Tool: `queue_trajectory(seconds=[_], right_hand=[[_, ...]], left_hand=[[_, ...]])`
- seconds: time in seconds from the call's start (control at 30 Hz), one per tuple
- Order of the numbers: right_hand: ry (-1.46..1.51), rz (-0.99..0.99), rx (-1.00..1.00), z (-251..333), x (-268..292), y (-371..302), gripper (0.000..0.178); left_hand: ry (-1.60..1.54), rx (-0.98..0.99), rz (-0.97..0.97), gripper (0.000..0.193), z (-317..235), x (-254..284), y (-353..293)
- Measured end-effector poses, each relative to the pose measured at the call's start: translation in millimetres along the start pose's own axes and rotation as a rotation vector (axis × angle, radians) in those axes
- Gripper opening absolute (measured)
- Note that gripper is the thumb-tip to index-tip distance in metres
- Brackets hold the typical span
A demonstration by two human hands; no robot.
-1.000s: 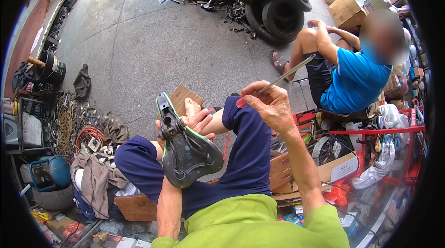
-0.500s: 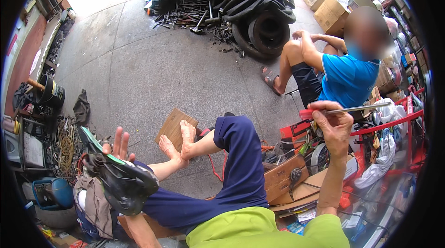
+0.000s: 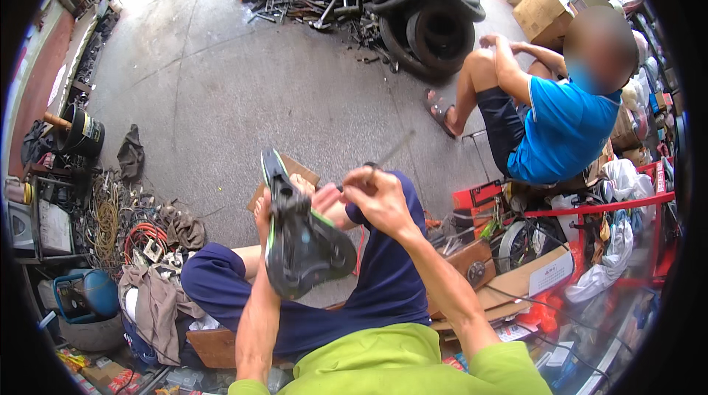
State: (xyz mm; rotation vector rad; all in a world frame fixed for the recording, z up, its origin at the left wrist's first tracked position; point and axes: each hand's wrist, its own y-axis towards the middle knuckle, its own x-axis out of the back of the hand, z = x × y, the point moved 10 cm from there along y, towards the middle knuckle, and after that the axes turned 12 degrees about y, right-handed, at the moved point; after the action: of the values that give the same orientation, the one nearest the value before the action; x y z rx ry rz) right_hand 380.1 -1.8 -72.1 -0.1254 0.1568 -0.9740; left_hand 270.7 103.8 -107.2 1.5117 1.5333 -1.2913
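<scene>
A black bicycle saddle (image 3: 306,251) with green edging hangs over my lap, its underside facing me and its narrow nose pointing away. My left hand (image 3: 262,219) is closed around it from beneath, mostly hidden by the saddle. Close to its right side, my right hand (image 3: 380,196) is closed on a screwdriver (image 3: 399,147). The thin shaft is blurred and sticks out past the fingers, up and to the right; its handle is mostly covered by my hand. Whether the screwdriver touches the saddle I cannot tell.
A person in a blue shirt (image 3: 564,129) sits at the right. Old tyres (image 3: 440,37) and scattered metal tools (image 3: 299,2) lie ahead. Left are a black bucket (image 3: 81,133) and tangled cables (image 3: 107,222). A red metal rack (image 3: 605,205) stands beside cardboard (image 3: 509,284) at my right.
The saddle has come rightward from the far left to in front of me. My right hand, with the screwdriver, has moved left and down toward it. My view has shifted slightly.
</scene>
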Motion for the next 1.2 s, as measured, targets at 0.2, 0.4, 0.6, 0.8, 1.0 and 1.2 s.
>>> queue_trajectory(seconds=[0.2,0.4,0.6,0.8,1.0,1.2], right_hand=[[0.423,0.008,-0.166,-41,3,-91,0.011],[0.407,0.058,-0.153,-26,-14,-105,0.009],[0.137,0.07,0.271,107,26,-57,0.011],[0.101,-0.129,0.448,141,92,-33,0.009],[0.004,-0.093,0.368,115,63,-50,0.009],[0.24,0.034,-0.139,-31,8,-127,0.011]], left_hand=[[-0.2,0.011,-0.032,0.072,68,11,-81],[-0.189,-0.088,-0.114,0.073,70,5,-108],[0.018,-0.205,-0.108,0.073,72,20,-119],[0.154,-0.099,-0.005,0.069,86,62,-108],[0.071,-0.034,0.104,0.083,88,66,-108],[0.12,-0.068,0.295,0.072,86,48,-107]])
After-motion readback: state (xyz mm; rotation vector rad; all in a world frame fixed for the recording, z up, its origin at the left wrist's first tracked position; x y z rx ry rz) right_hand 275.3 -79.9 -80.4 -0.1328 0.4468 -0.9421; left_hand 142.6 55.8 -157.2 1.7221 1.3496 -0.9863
